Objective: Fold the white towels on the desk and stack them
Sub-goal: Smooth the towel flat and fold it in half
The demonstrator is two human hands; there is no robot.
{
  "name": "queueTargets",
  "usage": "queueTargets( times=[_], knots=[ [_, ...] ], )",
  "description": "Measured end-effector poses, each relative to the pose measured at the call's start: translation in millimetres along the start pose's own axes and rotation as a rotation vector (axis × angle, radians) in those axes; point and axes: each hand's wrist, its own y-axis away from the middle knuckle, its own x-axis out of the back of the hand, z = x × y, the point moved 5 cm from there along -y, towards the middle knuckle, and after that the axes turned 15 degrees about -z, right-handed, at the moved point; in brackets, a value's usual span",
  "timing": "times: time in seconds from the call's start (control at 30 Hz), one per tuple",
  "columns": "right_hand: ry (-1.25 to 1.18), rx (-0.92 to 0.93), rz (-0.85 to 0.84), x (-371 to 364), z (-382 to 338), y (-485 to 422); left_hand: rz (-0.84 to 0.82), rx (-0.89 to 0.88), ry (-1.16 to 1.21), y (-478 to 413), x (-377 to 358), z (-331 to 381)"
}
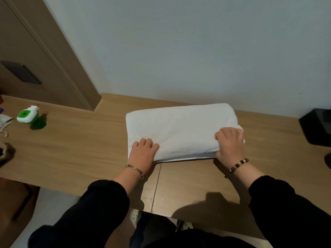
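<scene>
A white towel lies folded in layers on the wooden desk, close to the wall. My left hand grips its near left corner, fingers curled over the top layer. At the near right end my right hand grips the towel's edge, with the fingers wrapped over the fold. The top layer is lifted slightly off a thin lower layer that shows along the front edge. Only this one towel is in view.
A white and green bottle stands on the desk at the far left, beside cloth items at the frame edge. A black box sits at the right edge. A brown door rises at the back left.
</scene>
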Motion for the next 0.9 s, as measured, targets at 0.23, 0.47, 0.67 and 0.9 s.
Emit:
queueTargets(
  times=[0.23, 0.47, 0.67, 0.9],
  knots=[
    [0.144, -0.018, -0.281, -26.0, -6.1, 6.8, -0.194, -0.014, -0.033, -4.1, 15.6, 6.3],
    [0.094, 0.010, -0.426, -19.7, -5.6, 10.9, 0.083, 0.040, 0.227, -60.9, 73.2, 30.7],
    [-0.058, -0.019, -0.322, 25.0, -10.3, -36.2, -0.045, 0.093, 0.219, -88.5, 23.1, 46.6],
    [0.014, -0.045, -0.493, -36.4, -20.8, -76.4, -0.020, 0.085, 0.244, -94.5, 16.3, 41.6]
  ],
)
